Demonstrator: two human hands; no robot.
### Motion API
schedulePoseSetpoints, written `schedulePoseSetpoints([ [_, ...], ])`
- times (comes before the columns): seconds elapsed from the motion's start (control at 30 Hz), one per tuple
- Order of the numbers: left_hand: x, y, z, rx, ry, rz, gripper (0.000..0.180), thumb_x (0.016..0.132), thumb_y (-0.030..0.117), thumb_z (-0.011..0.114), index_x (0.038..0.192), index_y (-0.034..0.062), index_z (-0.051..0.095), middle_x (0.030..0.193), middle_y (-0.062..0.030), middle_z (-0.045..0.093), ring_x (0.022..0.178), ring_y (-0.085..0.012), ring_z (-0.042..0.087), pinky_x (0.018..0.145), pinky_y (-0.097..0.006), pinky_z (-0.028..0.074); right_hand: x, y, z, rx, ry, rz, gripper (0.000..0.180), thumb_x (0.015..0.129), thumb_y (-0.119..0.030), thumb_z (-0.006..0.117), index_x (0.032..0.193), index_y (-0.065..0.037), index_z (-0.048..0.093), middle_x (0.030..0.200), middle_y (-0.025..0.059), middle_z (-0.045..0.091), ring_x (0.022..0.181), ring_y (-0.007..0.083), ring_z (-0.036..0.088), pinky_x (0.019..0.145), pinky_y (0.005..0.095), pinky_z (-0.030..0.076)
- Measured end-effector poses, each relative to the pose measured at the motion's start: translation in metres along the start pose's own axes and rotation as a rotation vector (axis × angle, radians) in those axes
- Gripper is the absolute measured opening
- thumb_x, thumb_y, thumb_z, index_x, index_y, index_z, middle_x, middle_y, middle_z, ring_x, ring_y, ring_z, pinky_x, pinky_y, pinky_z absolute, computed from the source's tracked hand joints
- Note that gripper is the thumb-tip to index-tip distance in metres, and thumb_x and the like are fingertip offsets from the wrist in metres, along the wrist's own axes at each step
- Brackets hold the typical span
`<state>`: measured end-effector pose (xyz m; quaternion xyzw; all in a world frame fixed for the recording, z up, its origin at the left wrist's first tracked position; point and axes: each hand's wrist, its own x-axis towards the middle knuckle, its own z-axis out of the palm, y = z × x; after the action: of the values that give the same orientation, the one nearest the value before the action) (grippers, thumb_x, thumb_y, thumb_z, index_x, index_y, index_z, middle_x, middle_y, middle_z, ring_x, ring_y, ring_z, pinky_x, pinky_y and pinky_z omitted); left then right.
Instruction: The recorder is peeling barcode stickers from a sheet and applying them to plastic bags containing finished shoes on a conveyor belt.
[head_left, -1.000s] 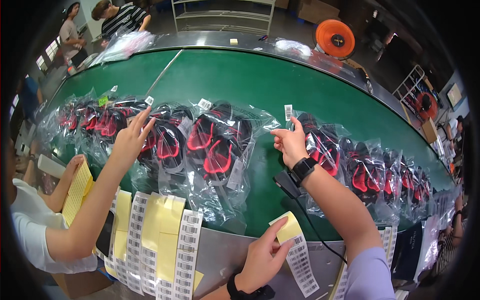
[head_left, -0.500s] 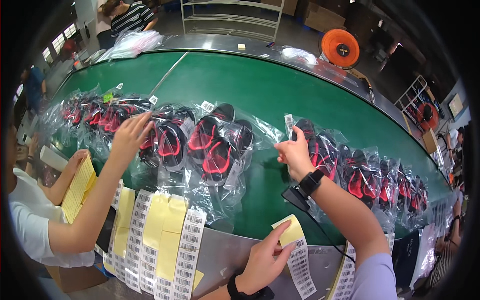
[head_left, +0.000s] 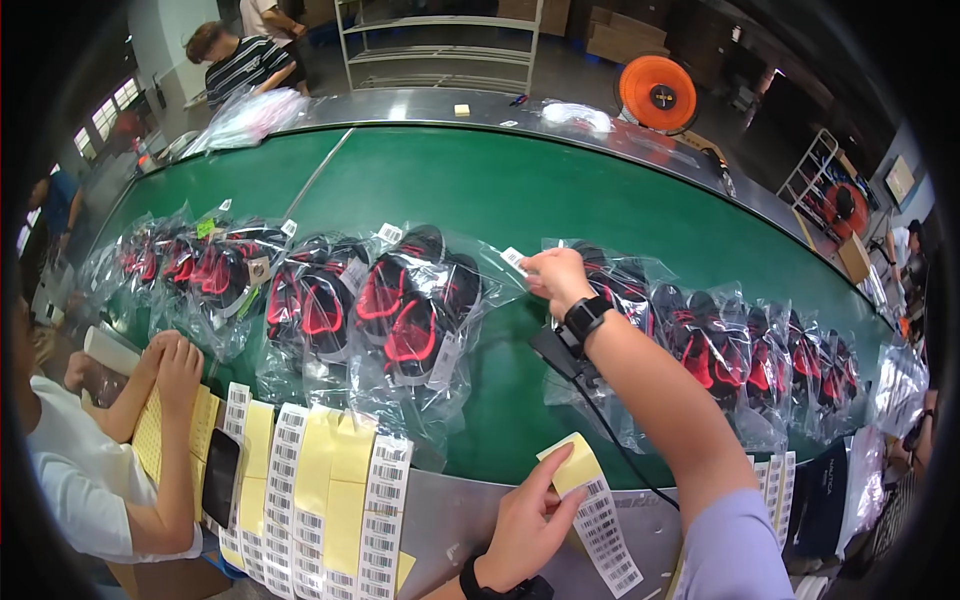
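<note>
The person's right hand [head_left: 562,280] is over the green table [head_left: 470,180], its fingertips drawn together at the edge of 1 small white label [head_left: 512,258]. The label appears to be pinched there; the view is too coarse to tell whether it also adheres to the clear plastic beside it. To its left lies a shoe bag [head_left: 412,330], clear, holding black shoes with red trim. To its right, partly behind the hand and wrist, lies a second bag [head_left: 615,285] of like shoes. Further bagged shoes extend in a row to either side. A black watch [head_left: 586,318] is on the right wrist, with a black device [head_left: 556,352] and a cable just beside it.

The left hand [head_left: 522,535] grips a label strip [head_left: 604,530] between thumb and fingers, near the metal edge of the table. The strip's upper end is bare yellow backing; printed white labels cover the rest. A black band [head_left: 475,580] is on the left wrist.

At lower left, label sheets [head_left: 288,450] hang side by side over the near edge, with a dark phone [head_left: 221,478] next to them. Further left, a co-worker in a white sleeve [head_left: 75,505] has hands together above yellow sheets [head_left: 185,435]. An orange fan [head_left: 657,92] stands beyond the far edge.
</note>
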<state>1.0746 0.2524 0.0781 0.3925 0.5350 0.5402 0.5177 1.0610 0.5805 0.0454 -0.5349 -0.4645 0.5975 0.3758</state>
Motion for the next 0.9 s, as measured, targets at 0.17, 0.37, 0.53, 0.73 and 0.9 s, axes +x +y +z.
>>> schedulePoseSetpoints([
  [0.17, 0.001, -0.013, 0.010, -0.080, 0.057, 0.054, 0.057, 0.091, 0.008, 0.070, 0.143, 0.0050, 0.047, 0.084, -0.0115, 0.071, 0.071, -0.0127, 0.070, 0.065, -0.026, 0.055, 0.008, 0.020, 0.012, -0.205, 0.157, -0.110, 0.008, 0.073, 0.003, 0.071, 0.072, 0.002, 0.064, 0.067, 0.0148, 0.066, 0.055, 0.0219, 0.066, 0.050, 0.0346, 0.052],
  [0.37, 0.003, -0.017, 0.015, -0.096, 0.073, 0.070, 0.056, 0.092, 0.007, 0.069, 0.143, 0.0050, 0.048, 0.078, -0.0088, 0.068, 0.069, -0.0107, 0.069, 0.062, -0.025, 0.052, -0.011, 0.001, 0.002, -0.230, 0.060, -0.173, 0.034, 0.077, 0.007, 0.062, 0.111, 0.005, 0.060, 0.076, 0.0180, 0.069, 0.063, 0.0240, 0.071, 0.051, 0.0364, 0.055],
  [0.53, 0.001, -0.015, 0.013, -0.076, 0.028, 0.016, 0.056, 0.093, -0.001, 0.064, 0.145, 0.0000, 0.042, 0.102, -0.0139, 0.067, 0.086, -0.0136, 0.069, 0.072, -0.025, 0.054, -0.043, -0.026, -0.056, -0.366, -0.206, -0.486, 0.054, 0.080, 0.001, 0.062, 0.133, -0.001, 0.054, 0.091, 0.0128, 0.073, 0.081, 0.0211, 0.072, 0.068, 0.0332, 0.056],
  [0.73, 0.003, -0.008, 0.027, -0.064, -0.024, 0.030, 0.056, 0.094, -0.004, 0.062, 0.145, -0.0015, 0.041, 0.111, -0.0161, 0.069, 0.093, -0.0150, 0.069, 0.077, -0.026, 0.056, -0.091, 0.024, -0.173, -0.642, 0.057, -0.759, 0.053, 0.089, -0.008, 0.063, 0.139, 0.002, 0.048, 0.139, 0.0193, 0.052, 0.133, 0.0330, 0.048, 0.112, 0.0391, 0.036],
  [0.9, 0.005, -0.008, 0.030, -0.039, 0.018, 0.056, 0.056, 0.094, -0.004, 0.063, 0.145, -0.0013, 0.042, 0.112, -0.0161, 0.069, 0.092, -0.0147, 0.070, 0.075, -0.025, 0.056, -0.098, 0.062, -0.141, -0.446, 0.055, -0.623, 0.063, 0.098, -0.012, 0.053, 0.154, -0.001, 0.028, 0.156, 0.0174, 0.036, 0.144, 0.0251, 0.034, 0.119, 0.0345, 0.025],
])
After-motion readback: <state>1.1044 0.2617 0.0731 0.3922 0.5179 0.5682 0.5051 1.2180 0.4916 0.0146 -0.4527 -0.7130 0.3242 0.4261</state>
